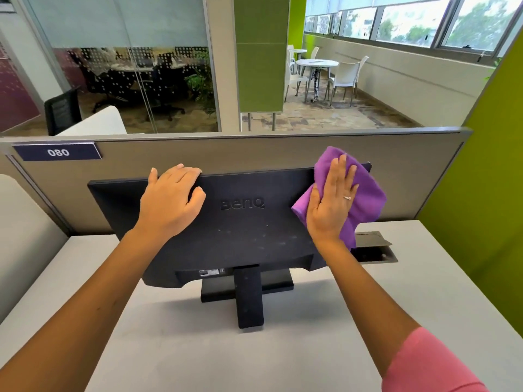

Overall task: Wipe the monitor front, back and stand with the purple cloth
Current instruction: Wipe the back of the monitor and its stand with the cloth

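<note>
A black BenQ monitor (240, 222) stands on the grey desk with its dusty back panel turned toward me. Its stand (249, 295) reaches down to a flat foot on the desk. My left hand (172, 199) grips the monitor's top edge, fingers curled over it. My right hand (331, 202) lies flat with straight fingers on the purple cloth (365, 193), pressing it against the upper right part of the back panel. The screen side is hidden from me.
The grey desk (254, 357) backs onto a beige partition (226, 154) bearing a "080" label (58, 152). An open cable hatch (373, 247) sits in the desk behind the monitor's right side. A green wall panel (486, 165) closes off the right.
</note>
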### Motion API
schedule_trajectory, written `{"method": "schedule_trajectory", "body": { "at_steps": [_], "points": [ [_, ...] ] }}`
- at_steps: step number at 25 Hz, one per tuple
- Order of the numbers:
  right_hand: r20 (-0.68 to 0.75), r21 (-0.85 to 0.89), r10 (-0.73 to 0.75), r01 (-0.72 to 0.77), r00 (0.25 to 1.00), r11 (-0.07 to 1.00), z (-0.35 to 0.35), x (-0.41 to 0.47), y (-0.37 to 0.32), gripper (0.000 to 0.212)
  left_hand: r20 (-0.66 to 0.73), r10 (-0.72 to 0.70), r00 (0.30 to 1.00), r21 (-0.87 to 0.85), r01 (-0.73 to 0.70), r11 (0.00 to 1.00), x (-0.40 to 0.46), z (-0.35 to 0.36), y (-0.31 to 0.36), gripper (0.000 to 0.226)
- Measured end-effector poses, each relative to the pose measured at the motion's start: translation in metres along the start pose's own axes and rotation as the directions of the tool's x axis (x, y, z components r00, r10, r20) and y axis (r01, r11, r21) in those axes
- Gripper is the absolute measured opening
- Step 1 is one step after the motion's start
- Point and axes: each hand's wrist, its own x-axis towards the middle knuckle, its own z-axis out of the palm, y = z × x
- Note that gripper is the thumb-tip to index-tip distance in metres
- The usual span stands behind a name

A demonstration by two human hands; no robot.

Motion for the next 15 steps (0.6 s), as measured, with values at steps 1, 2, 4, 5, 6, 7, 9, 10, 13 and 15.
{"method": "schedule_trajectory", "body": {
  "at_steps": [1,2,4,5,6,7,9,10,13,15],
  "points": [
    [0.043,-0.016,-0.07,0.071,0.997,0.997,0.005,-0.011,-0.011,0.065,0.006,-0.003,1.0,-0.005,0.003,1.0,0.001,0.0,0.0,0.048],
    [0.092,-0.017,-0.145,0.147,0.985,0.989,0.009,-0.022,-0.018,0.071,0.013,-0.007,1.0,-0.013,0.007,1.0,0.002,0.0,0.001,0.049],
    [0.164,-0.034,-0.305,0.314,0.938,0.949,0.018,-0.045,-0.015,0.078,0.018,-0.019,1.0,-0.024,0.019,1.0,0.002,-0.002,0.002,0.05],
    [0.181,-0.065,-0.371,0.387,0.911,0.92,0.022,-0.055,-0.006,0.077,0.016,-0.026,1.0,-0.021,0.026,0.999,0.002,-0.002,0.003,0.05],
    [0.195,-0.094,-0.399,0.422,0.896,0.902,0.024,-0.063,0.005,0.074,0.015,-0.032,0.999,-0.014,0.033,0.999,0.002,-0.003,0.005,0.051],
    [0.202,-0.115,-0.371,0.398,0.907,0.91,0.024,-0.07,0.015,0.071,0.019,-0.04,0.999,-0.005,0.04,0.999,0.002,-0.003,0.008,0.052],
    [0.182,-0.149,-0.164,0.192,0.97,0.97,0.02,-0.076,0.029,0.063,0.05,-0.047,0.998,0.029,0.046,0.999,0.003,-0.002,0.017,0.055],
    [0.159,-0.141,-0.032,0.055,0.987,0.989,0.016,-0.074,0.033,0.061,0.069,-0.035,0.997,0.052,0.031,0.998,0.003,-0.001,0.023,0.058],
    [0.156,0.075,0.207,-0.221,0.966,0.972,0.006,-0.049,0.042,0.06,0.126,0.075,0.989,0.1,-0.088,0.991,0.003,0.009,0.046,0.069],
    [0.108,0.193,0.273,-0.29,0.956,0.937,-0.001,-0.022,0.045,0.062,0.163,0.143,0.976,0.101,-0.161,0.982,0.008,0.017,0.064,0.073]
  ]
}}
